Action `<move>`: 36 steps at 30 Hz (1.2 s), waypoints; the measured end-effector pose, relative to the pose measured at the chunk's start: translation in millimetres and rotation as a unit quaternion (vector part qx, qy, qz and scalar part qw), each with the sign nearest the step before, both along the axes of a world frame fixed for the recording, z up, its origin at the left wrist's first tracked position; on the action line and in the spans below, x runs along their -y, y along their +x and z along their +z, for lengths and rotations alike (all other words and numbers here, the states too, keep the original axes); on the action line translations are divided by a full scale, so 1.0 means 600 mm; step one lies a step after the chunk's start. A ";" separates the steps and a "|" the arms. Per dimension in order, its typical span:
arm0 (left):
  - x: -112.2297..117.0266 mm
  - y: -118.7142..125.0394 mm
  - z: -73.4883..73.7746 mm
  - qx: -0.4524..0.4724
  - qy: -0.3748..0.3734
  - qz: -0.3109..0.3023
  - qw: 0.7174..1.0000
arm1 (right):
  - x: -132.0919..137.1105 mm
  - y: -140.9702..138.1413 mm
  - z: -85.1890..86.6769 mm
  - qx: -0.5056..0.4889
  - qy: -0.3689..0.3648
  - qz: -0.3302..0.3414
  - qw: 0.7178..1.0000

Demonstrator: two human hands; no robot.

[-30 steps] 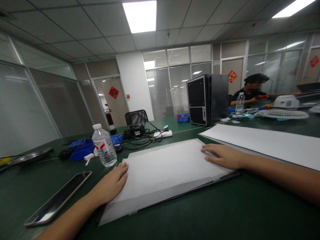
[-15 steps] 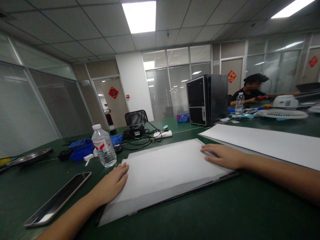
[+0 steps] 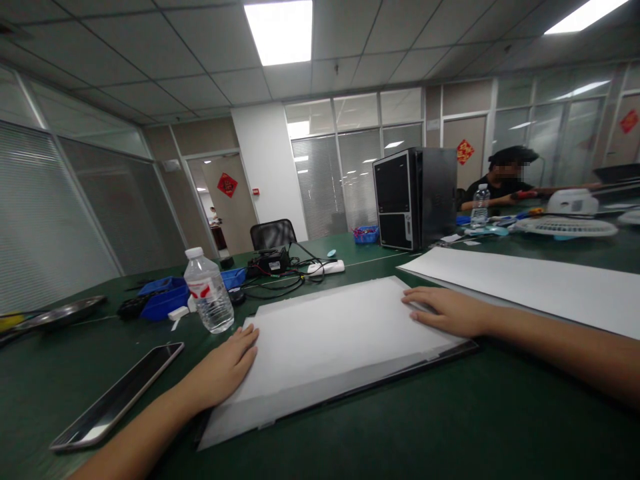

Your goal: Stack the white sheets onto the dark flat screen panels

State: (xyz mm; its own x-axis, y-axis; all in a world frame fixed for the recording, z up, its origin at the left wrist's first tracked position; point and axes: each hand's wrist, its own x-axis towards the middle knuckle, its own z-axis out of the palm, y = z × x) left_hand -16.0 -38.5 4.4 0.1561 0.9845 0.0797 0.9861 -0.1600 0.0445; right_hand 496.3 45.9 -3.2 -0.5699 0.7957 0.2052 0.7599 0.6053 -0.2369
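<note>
A white sheet [image 3: 330,327] lies over a thin dark-edged panel [image 3: 370,393] on the green table, its lower strip greyer than the rest. My left hand [image 3: 227,370] rests flat on the sheet's left edge, fingers stretched out. On the right edge lies my right hand [image 3: 443,310], palm down with fingers extended and a little apart. Neither hand grips anything. Close beyond my left hand stands a clear water bottle [image 3: 209,293] with a white cap, and a phone [image 3: 120,397] lies left of my forearm.
A second long white sheet [image 3: 530,287] lies to the right. Behind are a black computer tower [image 3: 415,200], a white power strip [image 3: 326,267] with cables, and blue bins [image 3: 165,303]. Another person [image 3: 500,180] sits at the far right near a white fan [image 3: 570,217].
</note>
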 end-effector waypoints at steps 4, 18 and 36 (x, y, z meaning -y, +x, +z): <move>0.001 0.001 0.000 0.008 0.002 0.000 1.000 | 0.001 0.000 0.002 0.008 0.000 0.000 1.000; 0.005 0.006 0.005 0.011 0.004 -0.005 1.000 | -0.003 0.004 -0.003 -0.007 0.008 0.008 1.000; 0.003 0.003 0.002 0.012 0.006 -0.006 1.000 | -0.002 0.004 -0.001 0.006 0.001 0.008 1.000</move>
